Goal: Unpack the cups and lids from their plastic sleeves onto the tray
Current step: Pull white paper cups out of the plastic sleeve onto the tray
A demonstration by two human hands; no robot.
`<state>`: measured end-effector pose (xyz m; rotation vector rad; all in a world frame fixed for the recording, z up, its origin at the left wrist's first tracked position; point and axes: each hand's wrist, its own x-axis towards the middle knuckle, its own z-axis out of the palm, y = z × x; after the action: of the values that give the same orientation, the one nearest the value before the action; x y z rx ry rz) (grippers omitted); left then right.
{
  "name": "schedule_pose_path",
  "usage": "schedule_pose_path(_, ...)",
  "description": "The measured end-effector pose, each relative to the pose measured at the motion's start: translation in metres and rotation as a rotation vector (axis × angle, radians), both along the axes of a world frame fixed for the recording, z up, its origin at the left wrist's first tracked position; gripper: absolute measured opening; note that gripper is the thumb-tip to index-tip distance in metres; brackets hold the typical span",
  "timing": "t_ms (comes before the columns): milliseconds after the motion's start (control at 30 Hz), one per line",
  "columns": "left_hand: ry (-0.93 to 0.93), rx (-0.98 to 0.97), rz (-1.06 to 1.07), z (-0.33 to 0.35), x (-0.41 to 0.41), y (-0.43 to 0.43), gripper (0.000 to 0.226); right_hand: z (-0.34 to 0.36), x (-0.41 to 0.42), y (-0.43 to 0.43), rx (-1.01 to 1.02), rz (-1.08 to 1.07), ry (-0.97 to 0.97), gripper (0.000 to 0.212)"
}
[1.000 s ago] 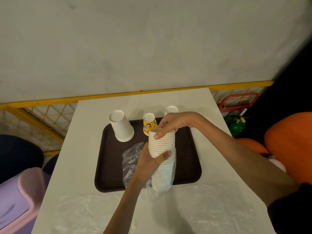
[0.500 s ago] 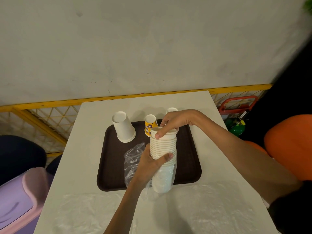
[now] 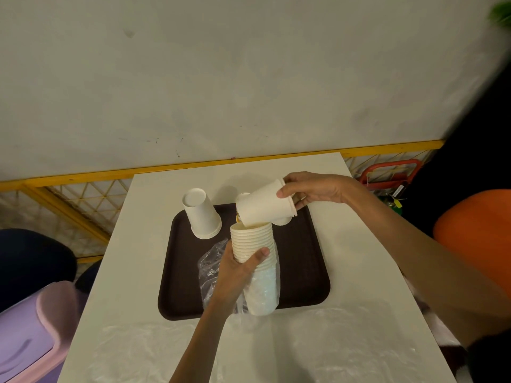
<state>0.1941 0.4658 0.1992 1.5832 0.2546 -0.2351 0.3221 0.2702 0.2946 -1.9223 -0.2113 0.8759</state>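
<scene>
Currently in hand: separating single cup (image 3: 262, 207) from stack of cups (image 3: 253, 239); cup tipped sideways just above stack.
Left hand (image 3: 235, 272): clamped round stack, upright at near edge of tray (image 3: 301, 261), lower part inside plastic sleeve (image 3: 213, 269).
Right hand (image 3: 312, 189): gripping single cup at rim.
Already placed: upturned cup (image 3: 201, 214), tray's far left.
Next move, likely: turning single cup mouth-down onto bare tray.

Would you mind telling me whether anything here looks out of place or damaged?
Nothing looks spilled or damaged. The sleeve hangs crumpled off the stack, and one cup stands upside down at the far left corner of the tray.
</scene>
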Motion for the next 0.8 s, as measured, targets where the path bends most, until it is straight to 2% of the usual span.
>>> schedule_pose_path(167, -0.015, 0.008, 0.006, 0.006, 0.01, -0.004, 0.089, -0.007, 0.0, -0.012, 0.057, 0.019, 0.074, 0.029)
schedule_pose_path(333, -0.048, 0.031, 0.013, 0.008, 0.022, -0.006, 0.089, -0.012, 0.003, -0.01, 0.02, -0.031, 0.042, 0.034)
schedule_pose_path(400, -0.054, 0.029, 0.019, 0.006, 0.027, -0.005, 0.091, -0.019, 0.008, -0.01, 0.059, -0.14, 0.002, 0.045)
schedule_pose_path(567, -0.029, 0.021, 0.056, -0.008, 0.031, -0.001, 0.092, -0.052, 0.024, -0.005, 0.121, -0.589, -0.194, 0.073)
schedule_pose_path(733, 0.0, 0.044, 0.057, -0.02, 0.035, 0.002, 0.085, -0.091, 0.041, 0.006, 0.018, -0.732, -0.29, 0.086)
schedule_pose_path(800, 0.001, 0.067, 0.046, -0.025, 0.038, 0.004, 0.092, -0.1, 0.047, 0.011, -0.019, -0.753, -0.325, 0.087)
